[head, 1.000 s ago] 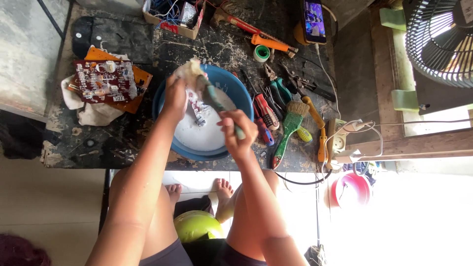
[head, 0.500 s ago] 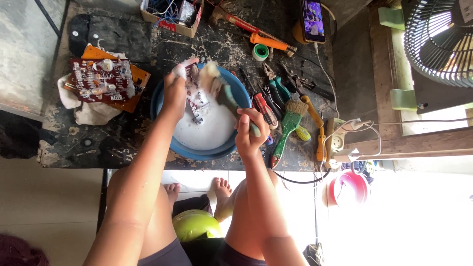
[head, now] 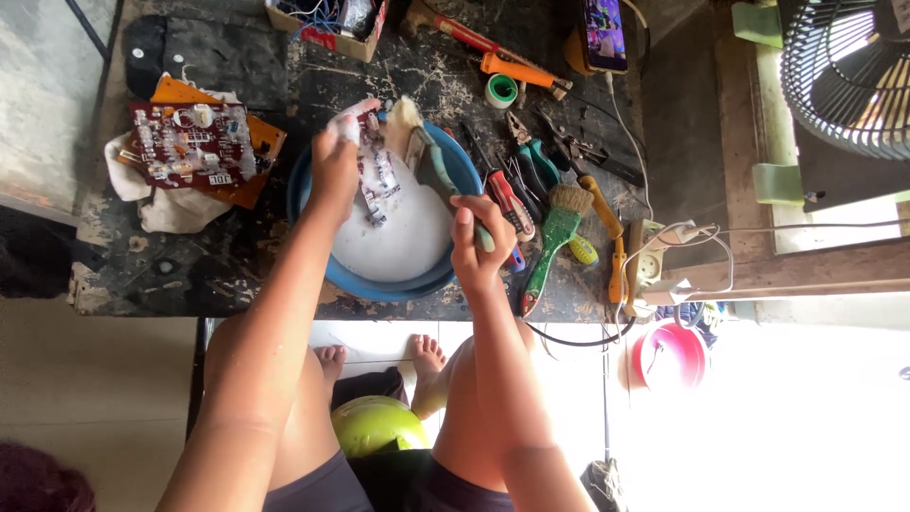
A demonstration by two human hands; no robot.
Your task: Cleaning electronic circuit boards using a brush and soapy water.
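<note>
Dark and scratched, the worktable [head: 190, 275] is crowded with tools, and a blue basin [head: 313, 242] of white foamy water sits in the middle. Your left hand [head: 334, 171] holds a small circuit board [head: 377, 169] up over the far side of the basin. Your fingers pinch it at its left end, pressed close together. The board looks thin, stiff and light, and it is wet and soapy, so it may slip. Its little parts could break, so hold it by the edges, not by the parts.

Your right hand [head: 479, 242] is curled tight around the green handle of a paintbrush [head: 428, 161]. The soft pale bristles touch the board's right side. Both your arms reach straight out over your knees.

A red circuit board [head: 190, 142] lies on a cloth to the left. Pliers [head: 536, 152] and another brush [head: 555, 232] lie to the right.
</note>
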